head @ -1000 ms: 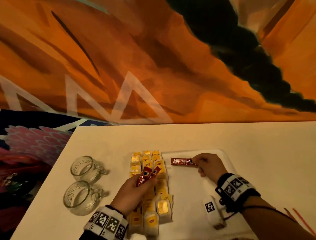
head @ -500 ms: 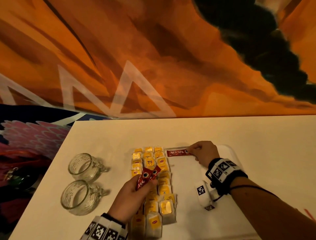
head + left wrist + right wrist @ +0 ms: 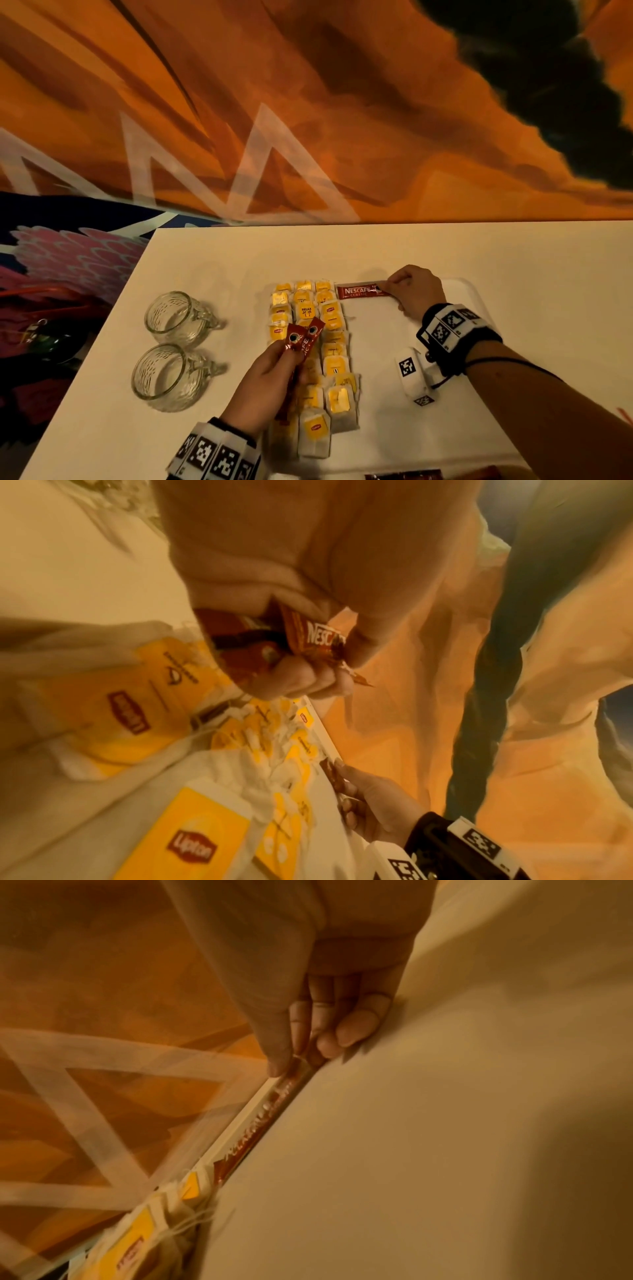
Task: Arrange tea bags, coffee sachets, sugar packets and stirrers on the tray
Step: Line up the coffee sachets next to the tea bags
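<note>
A white tray [image 3: 476, 291] lies on the table with rows of yellow tea bags [image 3: 332, 346] filling its left part. My left hand [image 3: 270, 383] hovers over the tea bags and grips two red coffee sachets [image 3: 303, 337], fanned upward; the same sachets [image 3: 308, 637] show in the left wrist view. My right hand [image 3: 411, 291] pinches the right end of another red coffee sachet [image 3: 359, 292], which lies flat along the tray's far edge, right of the top tea bags. In the right wrist view the fingertips [image 3: 325, 1045] press that sachet [image 3: 263, 1129] against the rim.
Two glass mugs [image 3: 178, 318] [image 3: 164, 375] stand left of the tray. A white tagged device [image 3: 411, 375] hangs under my right wrist over the tray. More red sachets [image 3: 404, 475] lie at the near edge. An orange painted wall rises behind the table.
My right hand carried the coffee sachet from mid-tray to the tray's far edge and set it flat beside the top tea bags. The left hand stayed put with its sachets.
</note>
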The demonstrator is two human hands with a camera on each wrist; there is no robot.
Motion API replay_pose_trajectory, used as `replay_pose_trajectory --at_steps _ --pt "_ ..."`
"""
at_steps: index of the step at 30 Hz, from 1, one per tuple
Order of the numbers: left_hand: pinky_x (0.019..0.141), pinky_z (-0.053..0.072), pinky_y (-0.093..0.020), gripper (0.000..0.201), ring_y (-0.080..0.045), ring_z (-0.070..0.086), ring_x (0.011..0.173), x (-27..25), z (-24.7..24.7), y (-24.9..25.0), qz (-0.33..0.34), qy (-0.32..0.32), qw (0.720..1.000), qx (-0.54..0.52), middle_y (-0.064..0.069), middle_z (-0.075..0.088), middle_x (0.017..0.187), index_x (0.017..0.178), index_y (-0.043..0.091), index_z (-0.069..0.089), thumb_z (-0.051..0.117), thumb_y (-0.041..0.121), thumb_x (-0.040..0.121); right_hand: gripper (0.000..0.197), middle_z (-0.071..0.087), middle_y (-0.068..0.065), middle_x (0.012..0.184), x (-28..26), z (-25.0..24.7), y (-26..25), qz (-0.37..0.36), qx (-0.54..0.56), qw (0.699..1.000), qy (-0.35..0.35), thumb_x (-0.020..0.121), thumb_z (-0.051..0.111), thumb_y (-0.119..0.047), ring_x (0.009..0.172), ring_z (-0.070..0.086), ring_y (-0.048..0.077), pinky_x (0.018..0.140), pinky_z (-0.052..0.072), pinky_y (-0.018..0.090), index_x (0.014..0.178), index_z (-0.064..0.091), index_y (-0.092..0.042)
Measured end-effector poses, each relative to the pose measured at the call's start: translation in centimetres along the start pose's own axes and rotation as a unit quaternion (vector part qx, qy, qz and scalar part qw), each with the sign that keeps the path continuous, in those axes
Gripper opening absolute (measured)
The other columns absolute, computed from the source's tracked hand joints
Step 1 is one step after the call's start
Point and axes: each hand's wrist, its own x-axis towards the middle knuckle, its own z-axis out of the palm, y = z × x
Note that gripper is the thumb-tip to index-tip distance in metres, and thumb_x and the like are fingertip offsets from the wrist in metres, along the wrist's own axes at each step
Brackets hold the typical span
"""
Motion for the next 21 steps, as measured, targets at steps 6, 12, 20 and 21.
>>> replay_pose_trajectory --at_steps 6,12,20,21 --pt "0.046 0.041 -0.022 0.015 -0.010 0.050 0.048 -0.5 0.4 0.3 0.062 -0.029 0.998 0.012 0.003 0.063 0.064 0.092 0.013 0.061 0.051 0.023 0.097 0.025 0.067 -0.002 0.074 -4.8 -1.4 -2.7 -0.051 0.069 0.996 -0.009 0.084 0.069 -0.040 0.072 0.060 0.012 0.063 0.042 0.023 0.082 0.070 -0.015" --pt "0.056 0.047 -0.028 0.012 -0.016 0.058 0.055 -0.1 1.1 1.6 0.111 -0.043 0.990 0.071 -0.002 0.070 0.072 0.103 0.023 0.062 0.053 0.026 0.096 0.026 0.066 -0.003 0.065 -12.0 -1.0 -5.6 -0.108 0.076 0.972 -0.197 0.087 0.067 -0.034 0.049 0.051 -0.006 0.051 0.034 0.007 0.080 0.072 -0.009" --pt "0.038 0.027 -0.018 0.015 -0.009 0.039 0.038 -0.8 -0.6 3.6 0.079 0.053 0.994 -0.048 0.006 0.064 0.057 0.087 0.015 0.065 0.055 0.023 0.095 0.017 0.069 0.004 0.071 -14.0 -2.4 -5.6 -0.049 0.268 0.959 -0.080 0.090 0.064 -0.018 0.050 0.041 0.013 0.045 0.034 0.019 0.083 0.070 -0.003" --pt "0.038 0.026 -0.018 0.012 -0.006 0.037 0.037 -1.2 -0.3 3.6 0.075 0.042 0.995 -0.051 0.010 0.059 0.050 0.087 0.016 0.066 0.058 0.023 0.093 0.017 0.069 0.004 0.071 -14.3 -2.3 -5.5 -0.046 0.273 0.958 -0.075 0.091 0.063 -0.017 0.051 0.041 0.014 0.046 0.034 0.021 0.083 0.070 -0.003"
